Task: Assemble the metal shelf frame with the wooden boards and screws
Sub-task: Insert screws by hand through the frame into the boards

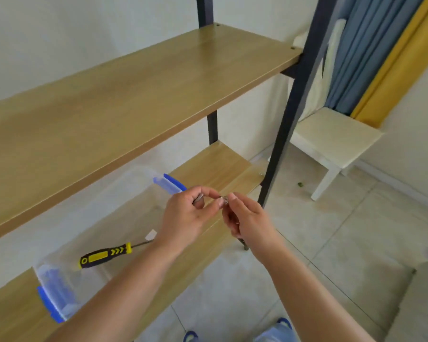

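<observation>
Two boards already sit in the frame (293,114): the upper board (124,95) and the lower board (223,169), each resting between the dark uprights. I can see small dark dots at the right corners of the upper board, and I take them for screws or screw holes; I cannot tell which. A similar fitting shows at the lower board's right end, by the front upright. So I judge the job well along, with fastening at the corners the likely part left, though how many screws are in I cannot say.

My left hand (183,215) pinches a small metal piece between thumb and forefinger, its grip closed on it. My right hand (247,218) pinches a screw (223,201) at its fingertips, grip also closed, and the two hands nearly touch above the lower board. Whether the left piece is a second screw or a nut is too small to tell.

A screwdriver (106,254) with a yellow and black handle lies across a clear box (101,211) on the lower board, untouched. Its handle bears chevron marks but no writing I can read. No brand or label is legible anywhere.
</observation>
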